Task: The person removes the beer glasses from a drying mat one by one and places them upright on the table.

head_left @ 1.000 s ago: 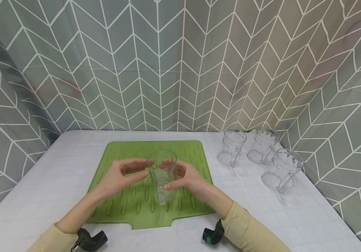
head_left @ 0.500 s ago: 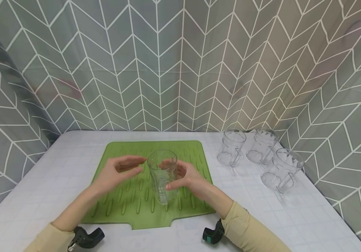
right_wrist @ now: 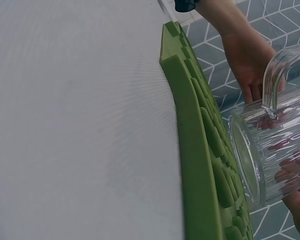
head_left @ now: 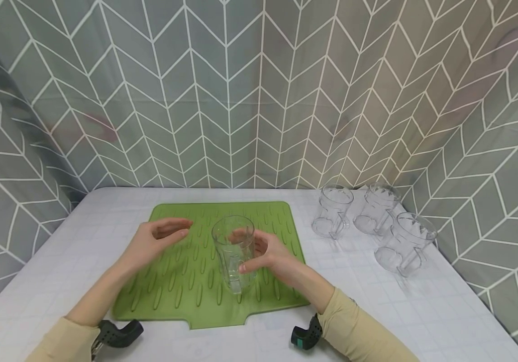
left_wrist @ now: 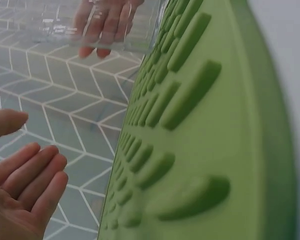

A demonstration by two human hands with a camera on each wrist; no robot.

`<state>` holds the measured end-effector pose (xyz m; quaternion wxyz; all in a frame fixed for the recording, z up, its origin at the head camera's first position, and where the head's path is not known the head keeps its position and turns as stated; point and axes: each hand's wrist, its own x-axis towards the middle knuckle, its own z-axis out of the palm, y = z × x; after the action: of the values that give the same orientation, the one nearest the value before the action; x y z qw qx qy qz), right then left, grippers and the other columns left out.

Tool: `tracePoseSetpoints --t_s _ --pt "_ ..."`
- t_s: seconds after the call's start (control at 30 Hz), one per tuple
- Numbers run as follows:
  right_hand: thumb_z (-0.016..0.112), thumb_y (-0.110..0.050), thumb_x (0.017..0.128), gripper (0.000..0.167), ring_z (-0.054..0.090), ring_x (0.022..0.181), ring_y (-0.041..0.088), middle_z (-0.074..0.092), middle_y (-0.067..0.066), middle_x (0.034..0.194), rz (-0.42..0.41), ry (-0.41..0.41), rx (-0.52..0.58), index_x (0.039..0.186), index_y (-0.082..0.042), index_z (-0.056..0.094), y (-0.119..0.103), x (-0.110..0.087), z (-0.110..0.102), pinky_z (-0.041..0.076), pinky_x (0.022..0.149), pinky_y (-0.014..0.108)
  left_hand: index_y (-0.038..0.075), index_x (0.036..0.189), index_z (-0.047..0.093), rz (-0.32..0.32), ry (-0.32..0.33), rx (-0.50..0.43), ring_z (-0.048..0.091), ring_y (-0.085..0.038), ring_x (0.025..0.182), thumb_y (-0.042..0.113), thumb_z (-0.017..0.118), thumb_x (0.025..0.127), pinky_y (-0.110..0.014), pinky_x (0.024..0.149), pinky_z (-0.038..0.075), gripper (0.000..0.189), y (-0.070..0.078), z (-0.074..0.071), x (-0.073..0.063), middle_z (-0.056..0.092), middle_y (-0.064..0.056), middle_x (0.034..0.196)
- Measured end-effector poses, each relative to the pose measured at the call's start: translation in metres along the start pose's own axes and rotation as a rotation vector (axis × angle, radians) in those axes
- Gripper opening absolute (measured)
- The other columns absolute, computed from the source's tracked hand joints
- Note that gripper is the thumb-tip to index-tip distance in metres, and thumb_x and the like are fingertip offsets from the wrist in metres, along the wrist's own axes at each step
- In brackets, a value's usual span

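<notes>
A clear glass mug (head_left: 230, 251) stands upright over the green ridged mat (head_left: 173, 281) in the head view, its handle facing the front. My right hand (head_left: 272, 256) grips the mug from the right, thumb near the handle and fingers behind, seen through the glass. In the right wrist view the mug's round base (right_wrist: 246, 160) is right at the mat's ridges. To the left of the mug, my left hand (head_left: 152, 240) hovers over the mat, holding nothing. Its relaxed fingers (left_wrist: 35, 175) are apart from the glass in the left wrist view.
Three more clear glass mugs stand on the right of the white table (head_left: 358, 301): one mug (head_left: 331, 213) at the back, another (head_left: 374, 211) beside it, a third (head_left: 403, 246) nearer. A patterned grey curtain (head_left: 240, 100) encloses the back and sides.
My left hand has drawn away from the mug towards the left, leaving a gap. My right hand and the mug have hardly moved.
</notes>
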<state>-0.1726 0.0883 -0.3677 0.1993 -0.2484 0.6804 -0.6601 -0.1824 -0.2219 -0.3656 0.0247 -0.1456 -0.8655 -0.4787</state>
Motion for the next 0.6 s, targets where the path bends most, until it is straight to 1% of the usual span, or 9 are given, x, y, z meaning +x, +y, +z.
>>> tracePoseSetpoints --t_s 0.1,0.17,0.23,0.33,0.47,0.6 --pt "0.077 -0.001 0.074 0.075 0.049 0.134 0.023 0.054 0.015 0.145 -0.001 -0.002 -0.005 0.144 -0.006 0.05 0.0 0.0 0.0 0.031 0.121 0.046 0.013 0.134 0.063 -0.026 0.01 0.018 0.065 -0.022 0.119 0.038 0.062 0.1 -0.043 0.103 0.053 0.042 -0.006 -0.005 0.0 0.068 -0.006 0.131" --pt "0.077 -0.002 0.074 0.075 0.049 0.135 0.024 0.054 0.014 0.145 -0.004 -0.003 -0.007 0.144 -0.006 0.05 0.001 0.001 0.0 0.031 0.121 0.047 0.012 0.134 0.062 -0.049 0.019 0.02 0.063 -0.03 0.122 0.039 0.061 0.1 -0.053 0.107 0.049 0.044 -0.01 -0.009 0.0 0.067 -0.009 0.132" --pt "0.077 -0.003 0.074 0.075 0.048 0.135 0.025 0.054 0.014 0.145 -0.006 -0.005 -0.007 0.144 -0.006 0.05 0.001 0.001 0.0 0.03 0.121 0.048 0.01 0.135 0.062 -0.075 0.028 0.027 0.06 -0.035 0.124 0.04 0.059 0.101 -0.058 0.108 0.046 0.046 -0.013 -0.013 -0.001 0.066 -0.012 0.133" --pt "0.076 -0.003 0.074 0.075 0.048 0.136 0.025 0.054 0.015 0.145 -0.008 -0.009 -0.008 0.144 -0.006 0.049 0.002 0.001 0.0 0.03 0.121 0.048 0.007 0.136 0.061 -0.118 0.046 0.038 0.056 -0.039 0.127 0.042 0.058 0.101 -0.061 0.109 0.043 0.049 -0.019 -0.02 -0.001 0.064 -0.016 0.134" --pt "0.076 -0.003 0.074 0.074 0.048 0.135 0.026 0.053 0.016 0.145 -0.009 -0.009 -0.005 0.143 -0.006 0.05 0.002 0.002 -0.001 0.031 0.121 0.047 0.004 0.138 0.059 -0.166 0.065 0.065 0.054 -0.04 0.13 0.043 0.055 0.102 -0.056 0.11 0.044 0.053 -0.026 -0.029 -0.001 0.061 -0.018 0.137" --pt "0.076 -0.002 0.073 0.075 0.049 0.134 0.025 0.053 0.017 0.146 -0.008 -0.005 0.001 0.143 -0.007 0.051 0.001 0.001 -0.001 0.032 0.12 0.047 0.001 0.139 0.056 -0.204 0.076 0.082 0.048 -0.041 0.135 0.043 0.055 0.102 -0.055 0.111 0.042 0.056 -0.034 -0.037 -0.001 0.059 -0.021 0.139"
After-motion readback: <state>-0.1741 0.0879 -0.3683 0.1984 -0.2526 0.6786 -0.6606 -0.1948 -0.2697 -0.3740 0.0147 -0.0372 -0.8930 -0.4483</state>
